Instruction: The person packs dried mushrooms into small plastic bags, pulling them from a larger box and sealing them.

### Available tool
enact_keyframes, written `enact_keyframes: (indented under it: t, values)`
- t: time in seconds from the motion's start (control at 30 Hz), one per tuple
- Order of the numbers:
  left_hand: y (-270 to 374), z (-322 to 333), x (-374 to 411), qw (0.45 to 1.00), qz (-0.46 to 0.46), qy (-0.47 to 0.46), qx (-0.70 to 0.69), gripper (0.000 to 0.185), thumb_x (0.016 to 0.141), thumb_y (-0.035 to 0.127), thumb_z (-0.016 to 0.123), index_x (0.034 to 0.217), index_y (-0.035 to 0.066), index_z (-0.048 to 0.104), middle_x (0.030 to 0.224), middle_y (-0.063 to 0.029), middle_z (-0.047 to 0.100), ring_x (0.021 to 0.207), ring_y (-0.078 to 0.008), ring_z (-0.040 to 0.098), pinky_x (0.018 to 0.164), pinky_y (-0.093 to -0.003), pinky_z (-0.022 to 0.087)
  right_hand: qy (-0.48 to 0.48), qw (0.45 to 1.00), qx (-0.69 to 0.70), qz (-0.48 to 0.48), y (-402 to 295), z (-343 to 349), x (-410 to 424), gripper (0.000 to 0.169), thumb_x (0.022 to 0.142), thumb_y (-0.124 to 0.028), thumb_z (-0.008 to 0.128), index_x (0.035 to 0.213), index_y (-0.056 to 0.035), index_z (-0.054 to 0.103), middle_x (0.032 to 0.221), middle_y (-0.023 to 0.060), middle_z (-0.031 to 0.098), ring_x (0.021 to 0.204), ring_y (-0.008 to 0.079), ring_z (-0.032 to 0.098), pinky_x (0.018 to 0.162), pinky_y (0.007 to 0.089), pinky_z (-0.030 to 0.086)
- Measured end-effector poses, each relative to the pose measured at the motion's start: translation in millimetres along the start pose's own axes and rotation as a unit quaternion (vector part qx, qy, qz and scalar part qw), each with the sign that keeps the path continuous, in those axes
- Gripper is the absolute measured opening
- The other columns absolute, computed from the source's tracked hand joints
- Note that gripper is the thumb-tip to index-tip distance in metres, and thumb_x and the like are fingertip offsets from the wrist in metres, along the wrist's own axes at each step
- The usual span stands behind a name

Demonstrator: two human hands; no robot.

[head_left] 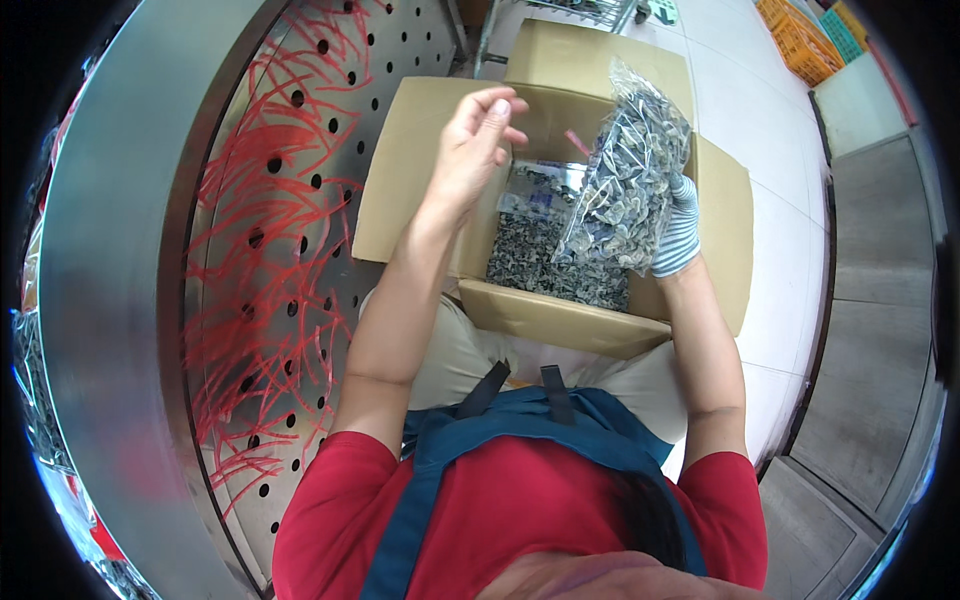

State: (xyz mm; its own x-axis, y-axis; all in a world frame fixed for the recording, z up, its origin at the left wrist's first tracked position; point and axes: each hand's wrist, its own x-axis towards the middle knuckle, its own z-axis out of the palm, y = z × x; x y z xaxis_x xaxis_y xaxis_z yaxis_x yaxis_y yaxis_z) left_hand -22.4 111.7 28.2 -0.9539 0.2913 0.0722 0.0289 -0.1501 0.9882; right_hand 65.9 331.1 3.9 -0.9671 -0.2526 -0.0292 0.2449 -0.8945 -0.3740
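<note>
My right hand (679, 229), in a striped glove, holds up a clear plastic bag of grey, curled dried pieces (630, 180) over the right side of an open cardboard box (562, 319). Bare, with fingers loosely bent and apart, my left hand (480, 139) hovers over the box's left side and touches nothing. Inside the box lie more dark grey dried pieces (555, 259), with clear plastic film (536, 187) towards the back. A short pink-red strip (577, 142) shows beside the held bag. The bag hides part of the box and some of my right fingers.
Many red plastic strips (262, 165) lie on a perforated metal panel (360, 97) at the left, behind a broad steel edge (97, 300). Beyond the box stands a wire cart (585, 9). Orange baskets (806, 56) are at the back right, near grey cabinet panels (870, 247).
</note>
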Motion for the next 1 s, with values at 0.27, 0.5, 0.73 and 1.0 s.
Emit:
enact_keyframes:
  t: [0.27, 0.5, 0.73, 1.0]
  values:
    - [34, 37, -20, 0.821, 0.336, -0.149, 0.437, 0.043, 0.09, 0.008, 0.057, 0.132, 0.004, 0.05, 0.134, -0.0146, 0.052, 0.125, -0.0306, 0.046, 0.105, -0.0393, 0.038, -0.007, 1.0, 0.024, 0.002, -8, -18, -5, 0.063, 0.075, -0.023, 0.072, 0.13, 0.0004, 0.051, 0.122, 0.0181, 0.061, 0.109, 0.0319, 0.061, 0.097, 0.0459, 0.049]
    - [21, 53, -14, 0.981, -0.016, -0.194, -0.009, 0.027, 0.096, 0.013, 0.056, 0.118, -0.002, 0.059, 0.105, -0.005, 0.066, 0.09, -0.0064, 0.06, 0.079, -0.0229, 0.05, -0.001, 1.0, 0.003, -0.005, -9, -17, -6, 0.07, 0.074, -0.033, 0.071, 0.131, 0.0002, 0.05, 0.124, 0.0192, 0.059, 0.109, 0.0325, 0.06, 0.097, 0.0474, 0.049]
    - [35, 58, -16, 0.986, -0.03, -0.162, -0.002, 0.02, 0.093, 0.013, 0.062, 0.107, 0.0, 0.066, 0.091, -0.0014, 0.068, 0.08, -0.005, 0.06, 0.071, -0.0207, 0.049, 0.048, 0.998, -0.014, -0.043, -10, -13, -7, 0.073, 0.075, -0.039, 0.068, 0.135, -0.0027, 0.048, 0.128, 0.0161, 0.058, 0.113, 0.0311, 0.058, 0.102, 0.0452, 0.045]
    - [30, 57, -12, 0.985, -0.057, -0.148, -0.065, 0.014, 0.095, 0.016, 0.059, 0.102, 0.004, 0.061, 0.082, 0.0004, 0.064, 0.066, -0.0043, 0.055, 0.059, -0.018, 0.044, 0.012, 1.0, 0.007, -0.01, -12, -8, -12, 0.062, 0.074, -0.027, 0.073, 0.127, -0.0009, 0.053, 0.119, 0.0161, 0.063, 0.106, 0.0306, 0.062, 0.097, 0.0448, 0.049]
